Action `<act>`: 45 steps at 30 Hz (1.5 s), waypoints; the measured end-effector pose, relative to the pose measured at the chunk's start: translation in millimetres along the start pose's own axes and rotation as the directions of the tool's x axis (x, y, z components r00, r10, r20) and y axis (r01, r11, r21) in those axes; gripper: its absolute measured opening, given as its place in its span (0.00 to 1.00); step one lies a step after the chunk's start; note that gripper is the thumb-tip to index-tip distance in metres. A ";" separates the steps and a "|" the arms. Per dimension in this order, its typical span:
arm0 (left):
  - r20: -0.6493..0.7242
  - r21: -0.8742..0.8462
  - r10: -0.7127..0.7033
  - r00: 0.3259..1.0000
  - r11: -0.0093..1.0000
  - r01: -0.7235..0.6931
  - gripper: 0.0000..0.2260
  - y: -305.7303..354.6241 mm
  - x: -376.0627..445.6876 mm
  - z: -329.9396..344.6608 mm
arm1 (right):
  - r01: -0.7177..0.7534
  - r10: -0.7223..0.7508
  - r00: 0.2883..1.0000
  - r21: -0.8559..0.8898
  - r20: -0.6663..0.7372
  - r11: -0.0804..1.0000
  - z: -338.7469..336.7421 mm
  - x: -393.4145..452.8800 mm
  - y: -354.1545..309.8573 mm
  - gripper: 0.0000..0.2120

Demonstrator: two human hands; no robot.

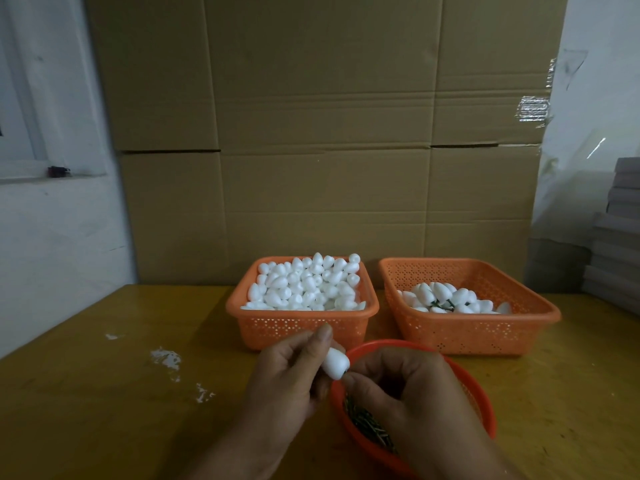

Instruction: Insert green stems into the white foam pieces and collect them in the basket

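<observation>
My left hand pinches a white foam piece between thumb and fingers, just above the rim of a round red bowl. My right hand is closed at the foam piece's lower end, its fingertips touching it; a green stem there is barely visible. Green stems lie in the red bowl under my right hand. The left orange basket is heaped with plain foam pieces. The right orange basket holds foam pieces with green stems.
The yellow wooden table carries white smears at the left. Large cardboard boxes stand right behind the baskets. A stack of grey boards sits at the far right, a white wall with a sill at the left.
</observation>
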State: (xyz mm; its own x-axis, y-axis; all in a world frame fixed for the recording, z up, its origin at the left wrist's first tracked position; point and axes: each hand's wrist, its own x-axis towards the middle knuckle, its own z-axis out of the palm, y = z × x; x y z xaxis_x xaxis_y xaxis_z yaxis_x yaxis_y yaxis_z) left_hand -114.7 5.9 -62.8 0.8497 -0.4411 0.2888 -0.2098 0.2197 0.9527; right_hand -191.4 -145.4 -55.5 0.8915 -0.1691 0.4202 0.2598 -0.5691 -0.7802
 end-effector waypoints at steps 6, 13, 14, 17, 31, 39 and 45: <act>0.128 -0.170 -0.074 0.989 0.981 0.095 0.16 0.2 1.0 -4.8 | -0.013 0.015 0.999 0.054 -0.042 0.998 -0.1 0.7 3.1 0.05; 0.111 0.006 0.057 0.992 0.998 -0.058 0.12 3.0 -1.5 -0.7 | -0.056 0.064 0.996 0.140 -0.054 0.989 5.1 -1.5 1.1 0.06; 0.116 0.047 0.079 0.990 0.995 -0.085 0.12 3.4 -2.1 -0.5 | -0.067 0.075 0.996 0.159 -0.050 0.985 5.2 -1.5 0.7 0.05; 0.136 0.170 0.149 0.980 0.971 -0.171 0.14 3.2 -3.5 -1.0 | -0.081 0.091 0.995 0.194 -0.043 0.978 6.1 -1.9 -0.9 0.06; 0.166 0.330 0.233 0.958 0.903 -0.276 0.12 -0.2 -3.7 -0.6 | -0.063 0.063 0.998 0.393 0.012 0.917 9.7 -1.8 -4.4 0.07; 0.128 0.202 0.191 0.973 0.956 -0.214 0.18 -4.2 -3.5 3.1 | -0.081 0.076 0.997 0.406 0.027 0.910 6.7 0.4 -2.0 0.07; 0.171 0.140 0.124 0.977 0.979 -0.149 0.15 -1.8 -5.1 2.1 | -0.053 0.100 0.989 0.369 -0.110 0.928 -13.6 14.8 -5.4 0.05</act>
State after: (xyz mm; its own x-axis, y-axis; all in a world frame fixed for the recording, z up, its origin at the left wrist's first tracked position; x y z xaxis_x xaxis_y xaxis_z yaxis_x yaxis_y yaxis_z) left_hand -119.6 6.0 -65.7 0.7217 -0.5527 0.4167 -0.3995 0.1590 0.9028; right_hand -184.7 -155.8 -38.7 0.8670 -0.3122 0.3885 0.3308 -0.2225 -0.9171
